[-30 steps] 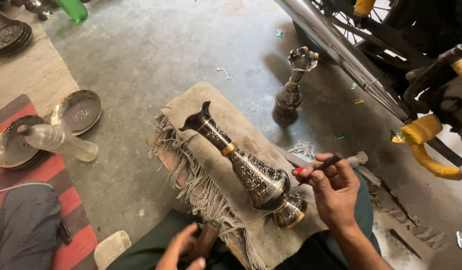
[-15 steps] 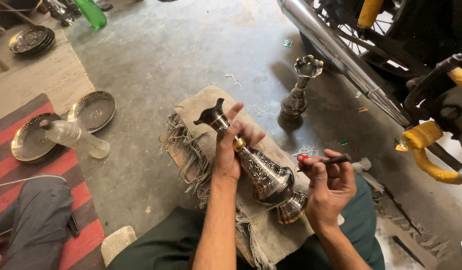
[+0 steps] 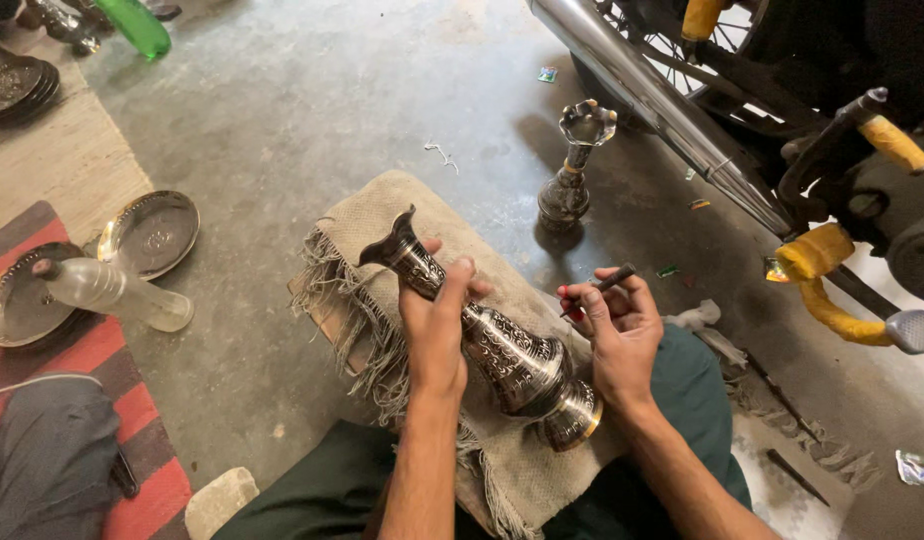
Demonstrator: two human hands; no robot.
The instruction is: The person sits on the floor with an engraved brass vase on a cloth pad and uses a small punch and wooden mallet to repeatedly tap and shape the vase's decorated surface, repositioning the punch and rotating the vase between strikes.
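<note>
Two bare hands work: left hand [image 3: 434, 325] wraps tightly around an engraved metal vase [image 3: 482, 340] on burlap cloth [image 3: 382, 225]; right hand [image 3: 617, 325] pinches a thin tool [image 3: 610, 281].

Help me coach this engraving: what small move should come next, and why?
Probably bring the right hand with its thin tool down onto the vase. The left hand already grips the vase's neck on the burlap pad, but the tool tip sits off the metal.

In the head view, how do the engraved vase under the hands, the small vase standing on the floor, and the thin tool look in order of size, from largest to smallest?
1. Engraved vase, though nearest the camera.
2. Small vase.
3. Thin tool in the right hand.
</note>
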